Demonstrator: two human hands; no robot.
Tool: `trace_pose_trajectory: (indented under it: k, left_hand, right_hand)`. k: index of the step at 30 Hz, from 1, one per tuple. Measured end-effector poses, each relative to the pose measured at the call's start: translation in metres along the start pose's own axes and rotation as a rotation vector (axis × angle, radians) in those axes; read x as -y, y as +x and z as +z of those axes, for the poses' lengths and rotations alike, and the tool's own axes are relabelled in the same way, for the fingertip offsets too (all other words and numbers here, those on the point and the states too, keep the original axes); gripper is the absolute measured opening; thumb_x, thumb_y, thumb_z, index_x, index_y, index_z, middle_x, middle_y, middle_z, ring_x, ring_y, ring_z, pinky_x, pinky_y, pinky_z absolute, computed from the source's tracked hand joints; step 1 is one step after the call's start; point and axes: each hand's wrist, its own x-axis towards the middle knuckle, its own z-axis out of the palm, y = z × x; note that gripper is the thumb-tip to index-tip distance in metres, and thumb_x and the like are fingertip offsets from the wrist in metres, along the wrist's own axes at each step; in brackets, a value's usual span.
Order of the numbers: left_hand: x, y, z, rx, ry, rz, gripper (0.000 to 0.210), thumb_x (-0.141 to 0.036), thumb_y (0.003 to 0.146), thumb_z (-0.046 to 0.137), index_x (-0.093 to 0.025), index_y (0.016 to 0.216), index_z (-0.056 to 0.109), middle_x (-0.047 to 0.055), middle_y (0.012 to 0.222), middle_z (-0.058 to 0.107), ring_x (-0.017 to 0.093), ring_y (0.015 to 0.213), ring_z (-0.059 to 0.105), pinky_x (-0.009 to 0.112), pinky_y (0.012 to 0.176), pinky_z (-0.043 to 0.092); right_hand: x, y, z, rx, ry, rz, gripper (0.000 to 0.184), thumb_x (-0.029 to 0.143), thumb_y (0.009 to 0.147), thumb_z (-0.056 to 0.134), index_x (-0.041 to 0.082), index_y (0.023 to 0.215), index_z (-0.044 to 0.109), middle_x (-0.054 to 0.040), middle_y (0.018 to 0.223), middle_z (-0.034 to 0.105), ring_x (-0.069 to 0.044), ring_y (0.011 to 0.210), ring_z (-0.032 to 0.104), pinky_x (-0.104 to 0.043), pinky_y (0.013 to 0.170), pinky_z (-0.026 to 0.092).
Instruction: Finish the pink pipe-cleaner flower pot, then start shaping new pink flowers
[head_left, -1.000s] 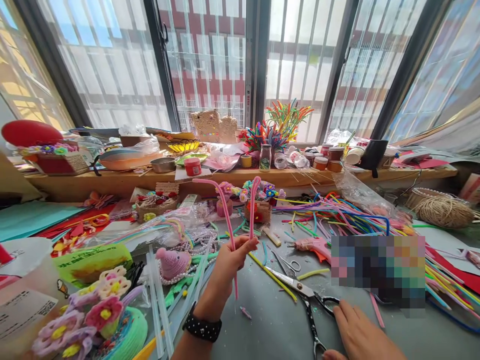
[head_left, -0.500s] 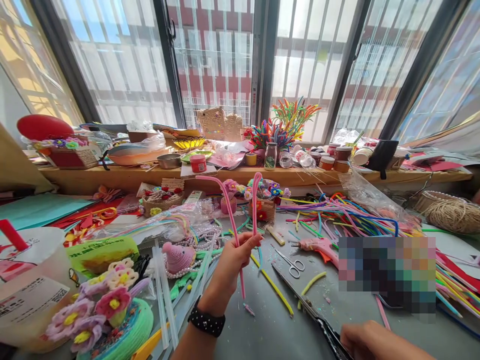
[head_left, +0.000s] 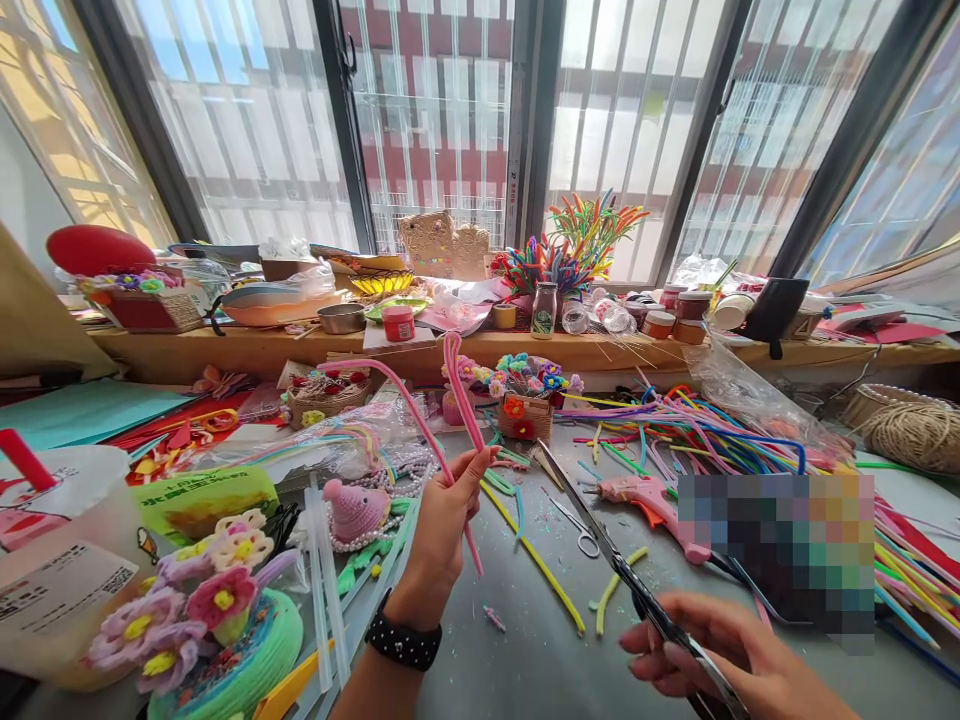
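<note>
My left hand [head_left: 448,515], with a dark dotted band on its wrist, is closed in a pinch on pink pipe cleaners [head_left: 466,400]. One part is folded into a tall narrow loop; another strand bends over to the left, and an end hangs below the hand. My right hand [head_left: 712,650] grips long dark scissors [head_left: 607,545] by the handles, blades pointing up and left, apart from the pipe cleaners. Beneath them, small silver scissors [head_left: 581,528] lie on the grey table, beside a yellow pipe cleaner piece [head_left: 534,557] and a short curved yellow piece [head_left: 619,590].
A pink glue gun [head_left: 656,505] lies to the right, near a heap of coloured pipe cleaners [head_left: 697,430]. At left stand a drink cup [head_left: 64,580] and a pot of fuzzy flowers [head_left: 225,600]. Behind, a wooden sill [head_left: 315,345] carries jars and craft items.
My left hand has moved slightly left and tilted the pink pipe cleaners leftward. My right hand has raised the long scissors up and into fuller view.
</note>
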Motion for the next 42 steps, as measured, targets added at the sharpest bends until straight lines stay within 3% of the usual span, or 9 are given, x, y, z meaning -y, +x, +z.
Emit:
trace_pose_trajectory:
  k: [3,6,11,14,17,20,25,42]
  left_hand:
    - [-0.002,0.001,0.0,-0.044,-0.009,0.014,0.053,-0.052,0.053,0.072,-0.012,0.087,0.068,-0.006,0.052,0.042,0.0,0.041,0.017,0.02,0.039,0.009]
    - [-0.004,0.001,0.0,-0.071,-0.011,0.004,0.048,-0.044,0.053,0.074,-0.012,0.089,0.068,-0.008,0.049,0.039,0.0,0.04,0.018,0.019,0.039,0.009]
    - [-0.003,0.001,-0.001,-0.111,0.012,0.009,0.039,-0.039,0.055,0.074,-0.014,0.082,0.065,-0.004,0.061,0.055,-0.001,0.04,0.02,0.018,0.04,0.011]
    - [-0.001,0.001,0.001,-0.092,0.042,0.002,0.037,-0.041,0.057,0.073,-0.013,0.078,0.063,-0.005,0.059,0.054,-0.001,0.039,0.019,0.019,0.04,0.01]
    - [0.002,0.0,0.003,-0.074,0.06,0.007,0.033,-0.04,0.057,0.072,-0.013,0.073,0.062,-0.009,0.049,0.043,0.0,0.039,0.016,0.019,0.04,0.008]
    - [0.006,0.002,0.003,-0.064,0.101,0.02,0.031,-0.04,0.058,0.072,-0.014,0.07,0.06,-0.012,0.042,0.028,0.002,0.04,0.015,0.02,0.04,0.008]
    - [0.012,0.004,0.0,-0.081,0.195,0.058,0.033,-0.042,0.059,0.071,-0.014,0.07,0.06,-0.012,0.042,0.025,0.003,0.041,0.015,0.02,0.041,0.008]
    - [0.015,0.004,0.0,-0.048,0.441,0.116,0.036,-0.05,0.061,0.065,-0.016,0.069,0.058,-0.01,0.046,0.023,0.006,0.044,0.017,0.022,0.045,0.012]
  right_hand:
    - [0.016,0.02,0.004,0.001,-0.005,-0.14,0.038,0.052,0.064,0.066,0.017,0.08,0.068,-0.0129,0.091,0.07,-0.025,0.085,0.066,-0.038,0.077,0.05]
    - [0.024,0.05,0.004,0.087,0.048,-0.29,0.037,0.05,0.065,0.066,0.017,0.082,0.068,-0.0138,0.095,0.068,-0.027,0.089,0.064,-0.042,0.08,0.048]
    - [0.007,0.087,0.002,0.279,0.287,-0.491,0.046,0.06,0.066,0.06,0.018,0.087,0.064,-0.0136,0.106,0.065,-0.026,0.098,0.06,-0.038,0.085,0.045]
    - [-0.004,0.086,0.004,0.391,0.361,-0.511,0.049,0.061,0.067,0.057,0.019,0.091,0.063,-0.0123,0.104,0.065,-0.024,0.095,0.061,-0.035,0.081,0.047]
    - [-0.005,0.077,0.007,0.484,0.364,-0.511,0.051,0.064,0.065,0.057,0.018,0.086,0.063,-0.0127,0.098,0.066,-0.025,0.089,0.063,-0.038,0.079,0.048]
    - [-0.003,0.072,0.011,0.519,0.338,-0.484,0.054,0.068,0.06,0.057,0.017,0.079,0.062,-0.0141,0.095,0.067,-0.028,0.086,0.064,-0.043,0.077,0.049]
    - [-0.005,0.075,0.011,0.576,0.304,-0.454,0.054,0.068,0.056,0.059,0.02,0.08,0.063,-0.0131,0.098,0.068,-0.029,0.088,0.065,-0.042,0.078,0.05]
    - [0.0,0.071,0.012,0.548,0.407,-0.53,0.051,0.064,0.064,0.058,0.018,0.084,0.065,-0.012,0.097,0.068,-0.026,0.087,0.065,-0.038,0.077,0.05]
